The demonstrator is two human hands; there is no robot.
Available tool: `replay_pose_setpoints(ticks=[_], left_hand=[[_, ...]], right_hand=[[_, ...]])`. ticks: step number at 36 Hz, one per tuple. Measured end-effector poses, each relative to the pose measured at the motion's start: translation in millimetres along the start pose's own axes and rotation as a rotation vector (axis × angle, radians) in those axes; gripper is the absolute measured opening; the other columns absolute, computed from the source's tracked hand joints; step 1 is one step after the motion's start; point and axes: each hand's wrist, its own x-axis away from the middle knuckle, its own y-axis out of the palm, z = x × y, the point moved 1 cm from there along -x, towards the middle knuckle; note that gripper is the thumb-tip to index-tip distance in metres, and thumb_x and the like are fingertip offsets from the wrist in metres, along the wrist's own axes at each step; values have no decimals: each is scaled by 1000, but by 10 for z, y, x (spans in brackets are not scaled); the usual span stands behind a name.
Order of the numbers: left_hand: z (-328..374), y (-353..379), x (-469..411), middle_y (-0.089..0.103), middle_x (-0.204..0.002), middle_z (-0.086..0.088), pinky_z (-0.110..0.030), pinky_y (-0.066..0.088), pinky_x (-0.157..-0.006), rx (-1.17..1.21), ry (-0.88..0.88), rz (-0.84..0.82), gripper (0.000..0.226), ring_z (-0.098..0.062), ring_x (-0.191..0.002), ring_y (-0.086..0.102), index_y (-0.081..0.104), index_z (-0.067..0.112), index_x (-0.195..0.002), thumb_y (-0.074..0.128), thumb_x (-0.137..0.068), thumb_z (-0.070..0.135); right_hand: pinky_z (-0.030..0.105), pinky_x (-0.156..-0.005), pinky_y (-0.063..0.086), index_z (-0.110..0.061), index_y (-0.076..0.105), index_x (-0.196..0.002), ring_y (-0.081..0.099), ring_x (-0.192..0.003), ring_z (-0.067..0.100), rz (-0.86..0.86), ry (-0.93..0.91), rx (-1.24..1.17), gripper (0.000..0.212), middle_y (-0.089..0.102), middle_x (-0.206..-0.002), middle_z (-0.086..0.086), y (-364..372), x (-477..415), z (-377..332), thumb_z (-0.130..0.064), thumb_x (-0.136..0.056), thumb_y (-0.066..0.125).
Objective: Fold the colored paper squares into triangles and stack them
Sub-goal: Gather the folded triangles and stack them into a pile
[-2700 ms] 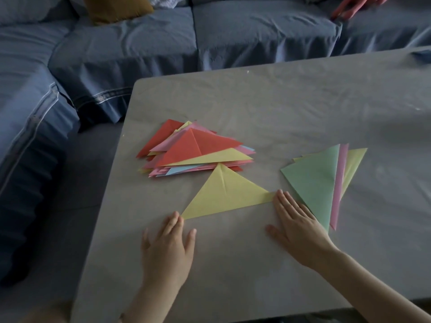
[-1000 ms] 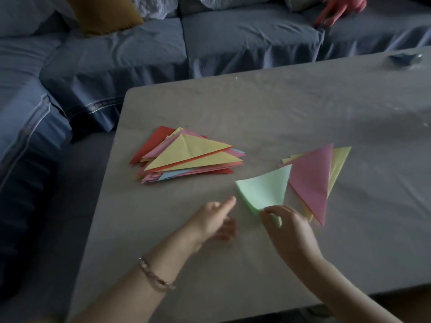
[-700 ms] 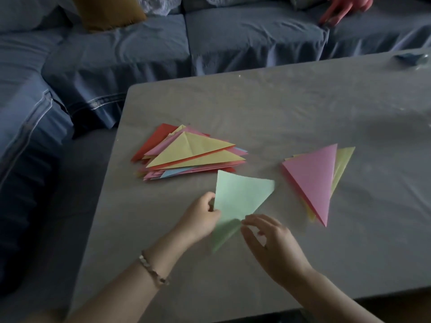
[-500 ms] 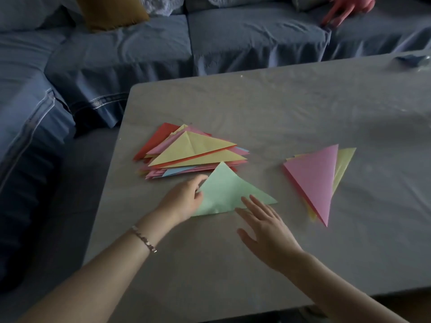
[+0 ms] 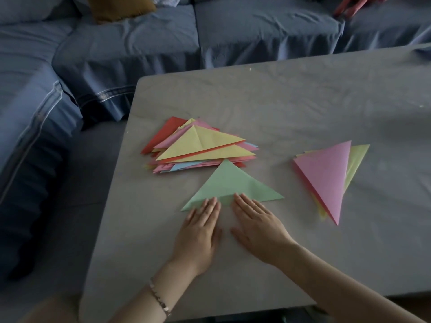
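Observation:
A green paper triangle [image 5: 229,183] lies flat on the grey table [image 5: 291,108], its long edge toward me. My left hand [image 5: 198,231] and my right hand [image 5: 256,227] rest flat side by side, fingertips pressing that long edge. Just beyond the green triangle sits a stack of folded triangles [image 5: 198,148] with a yellow one on top. To the right lies a smaller pile [image 5: 326,178] with a pink triangle on top and yellow sheets under it.
A blue sofa [image 5: 140,43] wraps around the table's far and left sides, with a mustard cushion [image 5: 119,8] on it. Another person's hand [image 5: 354,5] shows at the top right. The table's left edge runs close to the stack.
The yellow triangle went onto the left stack. My right hand took the green sheet off the right pile and brought it to the middle; both hands now press its near edge flat.

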Motion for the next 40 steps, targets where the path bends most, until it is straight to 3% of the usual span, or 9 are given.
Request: replay_pose_setpoints(ticks=[4, 9, 15, 18, 21, 25, 32, 36, 40], left_hand=[[-230, -35, 146, 40, -143, -1, -30, 20, -106, -25, -79, 8, 63, -20, -131, 40, 45, 10, -135, 6, -97, 43], [-438, -71, 268, -8, -147, 16, -25, -7, -114, -14, -167, 30, 90, -3, -139, -8, 0, 22, -142, -32, -70, 65], [-247, -288, 66, 60, -123, -6, -37, 40, -96, -72, -275, 208, 66, -24, -113, 56, 63, 8, -113, 29, -86, 57], [-151, -409, -150, 58, -111, -2, -33, 39, -86, -71, -394, 138, 46, -23, -105, 53, 54, 15, -114, 49, -86, 52], [-131, -431, -303, 53, -115, -3, -33, 39, -87, -22, -451, 121, 56, -23, -108, 50, 44, 19, -122, 59, -80, 54], [-184, -424, -424, 55, -114, -5, -35, 40, -86, 92, -513, 82, 62, -25, -108, 51, 44, 19, -122, 69, -74, 49], [-211, -458, -472, 60, -97, -5, -29, 39, -67, 245, -504, 64, 37, -23, -87, 55, 57, 16, -97, 76, -71, 35], [-145, -458, -398, 45, -82, -4, -28, 29, -55, 301, -354, 129, 34, -18, -64, 43, 38, 21, -63, 63, -85, 27], [-76, -609, -363, 57, -70, -3, -30, 39, -59, 574, -254, 135, 24, -17, -62, 54, 45, 16, -70, 53, -92, 23]], right_hand=[[27, -107, 20, -7, 55, -126, 48, -124, 19, -10, 81, 37, 75, 52, -134, 8, -56, 113, 192, -52, -95, 6], [25, -106, 17, -3, 54, -126, 37, -127, 17, 5, 149, -2, 74, 50, -134, 10, -117, 270, 420, -54, -95, 10], [19, -108, -14, -14, -4, -146, -16, -136, 7, -36, 163, -42, 105, -14, -148, -7, -96, 417, 611, -73, -63, -30], [21, -108, -12, -14, -1, -147, -16, -135, 6, -36, 170, -41, 113, -16, -147, -7, -111, 401, 579, -74, -57, -35], [25, -109, -3, -11, 18, -146, 5, -142, 14, 24, 143, -73, 93, 8, -153, -2, -232, 387, 536, -72, -78, 2], [46, -91, 43, -6, 66, -104, 59, -108, 35, 325, 203, -186, 33, 63, -116, 14, -425, 364, 655, -14, -72, 74], [43, -112, 12, -16, 34, -140, 7, -141, 31, 197, 622, -117, 58, 11, -153, 16, -507, 340, 1064, -34, -89, 55], [46, -107, 25, -18, 48, -126, 24, -133, 32, 183, 702, -213, 43, 29, -144, 13, -404, 348, 1137, -34, -86, 53], [46, -103, 29, -18, 55, -120, 30, -130, 31, 195, 710, -214, 34, 43, -134, 10, -330, 352, 1168, -31, -88, 50]])
